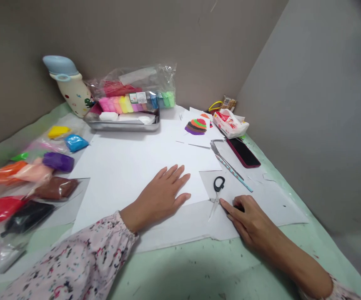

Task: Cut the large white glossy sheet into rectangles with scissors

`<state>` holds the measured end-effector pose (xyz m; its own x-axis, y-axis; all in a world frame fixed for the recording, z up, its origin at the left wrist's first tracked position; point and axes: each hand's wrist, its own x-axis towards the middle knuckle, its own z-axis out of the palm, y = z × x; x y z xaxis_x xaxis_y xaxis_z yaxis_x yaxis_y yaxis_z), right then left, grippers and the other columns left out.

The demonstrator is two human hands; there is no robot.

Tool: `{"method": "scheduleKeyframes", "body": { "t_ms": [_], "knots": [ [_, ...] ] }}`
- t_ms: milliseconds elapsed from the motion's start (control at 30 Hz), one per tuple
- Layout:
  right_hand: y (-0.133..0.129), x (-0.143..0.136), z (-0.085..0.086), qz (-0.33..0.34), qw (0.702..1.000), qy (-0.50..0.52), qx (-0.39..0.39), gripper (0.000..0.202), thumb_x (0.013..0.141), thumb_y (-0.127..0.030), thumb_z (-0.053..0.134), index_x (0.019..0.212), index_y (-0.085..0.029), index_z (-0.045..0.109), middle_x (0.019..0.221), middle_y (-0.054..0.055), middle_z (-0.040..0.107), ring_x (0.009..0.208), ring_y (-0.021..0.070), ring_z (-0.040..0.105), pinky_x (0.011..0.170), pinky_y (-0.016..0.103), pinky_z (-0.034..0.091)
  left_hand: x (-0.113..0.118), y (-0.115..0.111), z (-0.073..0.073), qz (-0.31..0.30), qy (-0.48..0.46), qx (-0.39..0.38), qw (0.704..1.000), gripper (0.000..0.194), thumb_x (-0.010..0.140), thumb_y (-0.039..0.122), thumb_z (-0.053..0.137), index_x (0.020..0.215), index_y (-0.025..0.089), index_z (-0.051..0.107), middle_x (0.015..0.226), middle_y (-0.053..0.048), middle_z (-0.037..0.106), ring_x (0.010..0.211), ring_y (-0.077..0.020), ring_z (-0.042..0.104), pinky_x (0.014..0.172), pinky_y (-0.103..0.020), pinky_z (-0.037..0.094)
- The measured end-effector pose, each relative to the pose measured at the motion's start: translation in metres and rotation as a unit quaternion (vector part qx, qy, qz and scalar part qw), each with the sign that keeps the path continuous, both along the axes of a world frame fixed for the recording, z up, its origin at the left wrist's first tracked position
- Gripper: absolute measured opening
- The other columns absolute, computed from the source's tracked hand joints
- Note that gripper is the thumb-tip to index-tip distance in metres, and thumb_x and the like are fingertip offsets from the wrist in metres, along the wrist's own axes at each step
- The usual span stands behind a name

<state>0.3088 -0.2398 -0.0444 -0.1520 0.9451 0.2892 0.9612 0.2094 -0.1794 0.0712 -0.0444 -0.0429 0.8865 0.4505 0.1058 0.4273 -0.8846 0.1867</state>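
My left hand [164, 191] lies flat on a large white sheet of paper [130, 158], palm down with fingers spread. To the right, my right hand [246, 216] is closed around a black handle of the scissors [217, 196]; the index finger points toward their pivot. The blades are spread, with one black loop standing free at the top and a tip pointing down toward the table's near edge. Behind my hands, a small card with a striped, colourful shape [196, 126] rests at the back of the paper.
Bagged clay packs [57, 187] cover the left side. A metal tray [124, 125] with a clay bag [130, 100] and a bottle [72, 93] stand behind. At right are a fork [222, 153], a pencil [233, 172], a phone [243, 153] and a tissue pack [229, 124].
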Motion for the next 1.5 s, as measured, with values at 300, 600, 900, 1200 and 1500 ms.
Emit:
{"method": "scheduleKeyframes", "body": {
  "t_ms": [300,600,900,1200,1500],
  "knots": [
    [0.002,-0.006,0.001,-0.012,1.000,-0.001,0.021,0.043,0.098,-0.013,0.045,0.139,-0.016,0.057,0.097,0.013,0.055,0.090,0.0255,0.054,0.075,0.043,0.054,0.000,0.001,0.000,-0.003,-0.005,0.000,1.000,0.059,0.103,0.054,0.030,0.153,0.022,0.036,0.165,-0.009,0.026,0.152,-0.0274,0.020,0.122,-0.048,0.016],
    [-0.002,-0.010,0.001,-0.015,1.000,-0.018,0.001,0.043,0.097,-0.012,0.044,0.138,-0.010,0.058,0.096,0.015,0.053,0.088,0.0254,0.051,0.075,0.043,0.054,0.000,-0.001,0.000,0.000,-0.006,0.000,1.000,0.060,0.103,0.055,0.029,0.153,0.023,0.037,0.165,-0.009,0.027,0.152,-0.0272,0.020,0.122,-0.046,0.016],
    [-0.002,-0.019,-0.001,-0.016,1.000,-0.024,0.008,0.043,0.098,-0.013,0.044,0.139,-0.010,0.056,0.095,0.015,0.054,0.088,0.0261,0.052,0.073,0.042,0.054,0.000,0.000,-0.001,-0.001,-0.010,0.000,1.000,0.059,0.103,0.054,0.028,0.153,0.023,0.037,0.165,-0.008,0.028,0.152,-0.0268,0.021,0.121,-0.046,0.016],
    [0.003,-0.025,0.002,-0.017,0.999,-0.035,0.006,0.042,0.098,-0.012,0.044,0.137,-0.008,0.057,0.094,0.014,0.052,0.087,0.0258,0.049,0.071,0.041,0.053,0.000,-0.002,0.000,0.000,-0.009,0.004,1.000,0.059,0.103,0.054,0.029,0.152,0.023,0.038,0.165,-0.009,0.028,0.152,-0.0274,0.021,0.121,-0.046,0.017],
    [-0.002,-0.028,0.001,-0.019,0.999,-0.040,0.006,0.041,0.098,-0.014,0.043,0.135,-0.007,0.059,0.093,0.015,0.052,0.085,0.0257,0.050,0.068,0.040,0.053,0.000,-0.001,0.000,0.000,-0.013,-0.002,1.000,0.059,0.103,0.054,0.029,0.153,0.023,0.038,0.165,-0.008,0.028,0.152,-0.0264,0.021,0.122,-0.045,0.015]
  ]
}}
